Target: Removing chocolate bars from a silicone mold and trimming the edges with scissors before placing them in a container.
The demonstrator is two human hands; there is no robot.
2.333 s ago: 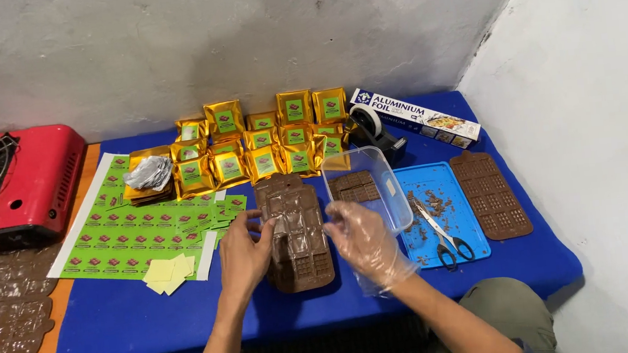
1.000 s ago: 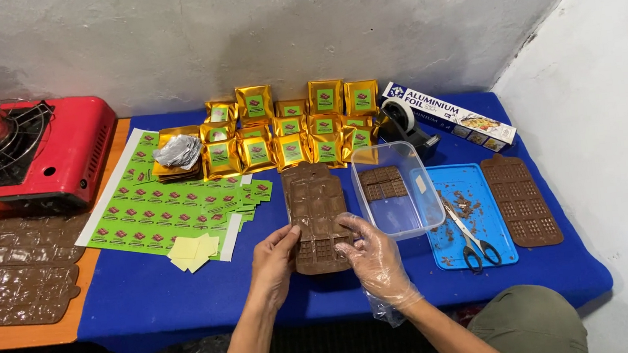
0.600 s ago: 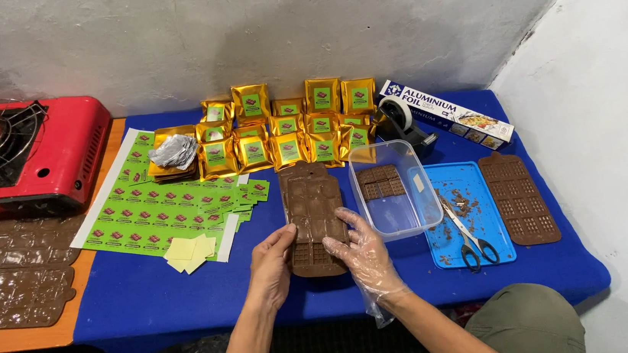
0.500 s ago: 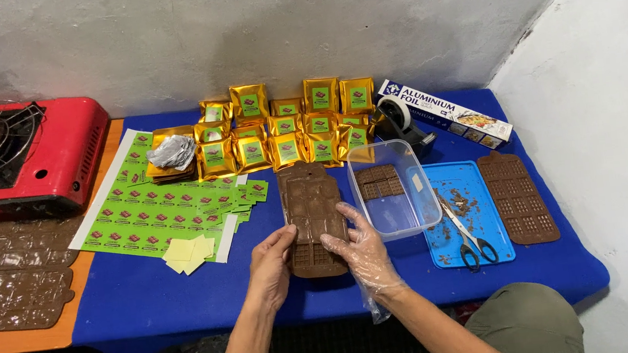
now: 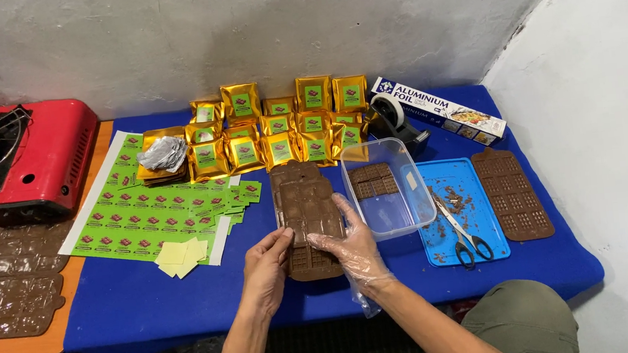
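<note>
A brown chocolate mould point(image 5: 308, 214) lies flat on the blue table cloth point(image 5: 127, 309), filled with chocolate. My left hand point(image 5: 265, 269), bare, grips its near left edge with the thumb on top. My right hand point(image 5: 345, 244), in a clear plastic glove, rests its fingers over the mould's near right part. A clear plastic box point(image 5: 386, 187) with chocolate pieces inside stands just right of the mould.
Gold pouches point(image 5: 279, 130) stand in rows at the back, beside a foil box point(image 5: 438, 108) and tape dispenser point(image 5: 392, 115). Green label sheets point(image 5: 156, 211) lie left, scissors point(image 5: 461, 231) on a blue tray point(image 5: 477, 191), another mould point(image 5: 511, 192) far right, a red stove point(image 5: 28, 154) and more moulds point(image 5: 9, 275) left.
The view has shifted slightly. Both hands stay on the mould; my right hand's fingers have slid a little farther over its top.
</note>
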